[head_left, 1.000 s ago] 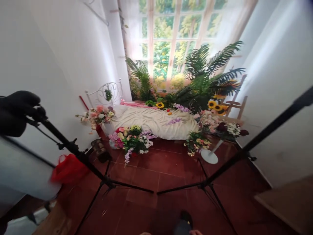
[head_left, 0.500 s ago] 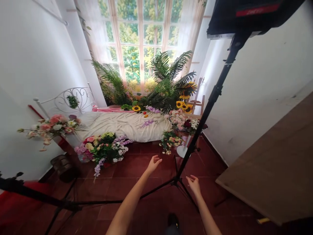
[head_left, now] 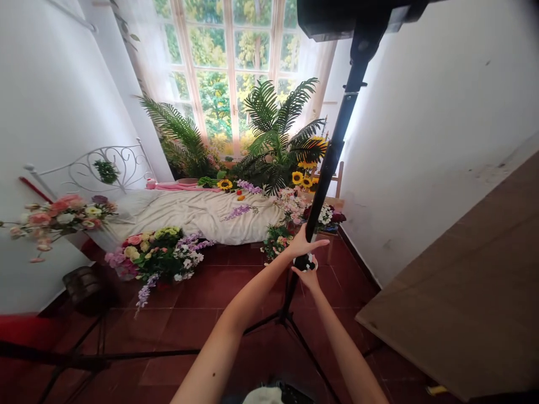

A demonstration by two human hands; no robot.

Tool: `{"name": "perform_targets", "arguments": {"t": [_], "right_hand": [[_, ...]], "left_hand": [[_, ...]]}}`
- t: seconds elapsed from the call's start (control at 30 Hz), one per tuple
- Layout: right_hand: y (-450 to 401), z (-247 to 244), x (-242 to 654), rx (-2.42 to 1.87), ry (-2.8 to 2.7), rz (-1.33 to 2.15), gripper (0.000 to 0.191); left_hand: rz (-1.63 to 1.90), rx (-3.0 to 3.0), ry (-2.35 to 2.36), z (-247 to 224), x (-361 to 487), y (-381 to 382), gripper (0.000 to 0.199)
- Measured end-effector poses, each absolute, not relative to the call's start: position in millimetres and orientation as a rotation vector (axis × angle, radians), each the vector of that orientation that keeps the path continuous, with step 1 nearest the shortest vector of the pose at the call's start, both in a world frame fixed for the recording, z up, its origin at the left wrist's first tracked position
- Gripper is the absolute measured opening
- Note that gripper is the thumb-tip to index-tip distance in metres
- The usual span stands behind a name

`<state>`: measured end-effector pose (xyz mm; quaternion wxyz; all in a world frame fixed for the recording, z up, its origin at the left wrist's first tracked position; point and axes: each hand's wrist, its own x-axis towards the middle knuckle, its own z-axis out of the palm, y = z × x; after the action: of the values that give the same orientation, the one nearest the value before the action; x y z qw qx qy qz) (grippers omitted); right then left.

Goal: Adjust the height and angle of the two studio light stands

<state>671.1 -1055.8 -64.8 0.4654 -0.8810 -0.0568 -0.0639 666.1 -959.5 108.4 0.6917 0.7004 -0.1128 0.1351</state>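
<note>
- Light stand (head_left: 332, 151): black pole, tilted, rising from its tripod base on the red tile floor (head_left: 219, 292) to a dark lamp head at the top edge.
- Left hand (head_left: 304, 244): arm stretched forward, fingers spread, palm against the pole's lower section.
- Right hand (head_left: 310, 276): arm extended, just below the left, fingers curled round the pole's knob.
</note>
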Motion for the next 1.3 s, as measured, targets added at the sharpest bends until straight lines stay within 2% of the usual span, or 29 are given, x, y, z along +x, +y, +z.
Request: {"name": "perform_targets", "arguments": {"t": [0.07, 0.13, 0.2, 0.27, 0.33, 0.67, 0.73, 0.83, 0.9, 1.03, 1.2, 1.3], "right_hand": [[-1059, -63, 683, -2.088, -0.145, -0.182, 0.090], [-1062, -63, 691, -2.034, -0.210, -0.131, 0.087], [-1065, -63, 697, -1.994, -0.315, -0.018, 0.071], [-1067, -63, 701, -1.938, -0.404, 0.097, 0.052], [-1070, -62, 704, -1.882, -0.457, 0.149, 0.046], [-1110, -36, 695, -1.683, -0.402, 0.224, 0.066], [-1116, -31, 694, -1.691, -0.233, 0.250, 0.064], [-1120, -25, 691, -1.568, -0.038, 0.545, 0.051], [-1119, -21, 687, -1.408, -0.021, 0.739, 0.048], [-1117, -16, 681, -1.152, 0.009, 0.897, 0.045], [-1125, -14, 685, -1.208, 0.058, 1.001, 0.047], [-1131, -12, 686, -1.187, 0.044, 1.100, 0.052]], "left_hand": [[0.384, 1.514, -0.170, 114, 682, -976, 0.060], [0.430, 1.460, -0.122, 117, 697, -985, 0.048], [0.366, 1.470, -0.114, 118, 707, -987, 0.043], [0.276, 1.536, -0.115, 116, 712, -984, 0.047], [0.253, 1.588, -0.120, 114, 714, -982, 0.049], [0.292, 1.596, -0.074, 112, 721, -985, 0.049], [0.288, 1.605, -0.080, 111, 720, -984, 0.049], [0.290, 1.601, -0.097, 119, 716, -983, 0.048], [0.334, 1.573, -0.109, 133, 714, -984, 0.045], [0.451, 1.496, -0.161, 187, 717, -990, 0.040], [0.566, 1.467, -0.226, 267, 724, -995, 0.036], [0.563, 1.469, -0.251, 295, 725, -997, 0.034]]}}
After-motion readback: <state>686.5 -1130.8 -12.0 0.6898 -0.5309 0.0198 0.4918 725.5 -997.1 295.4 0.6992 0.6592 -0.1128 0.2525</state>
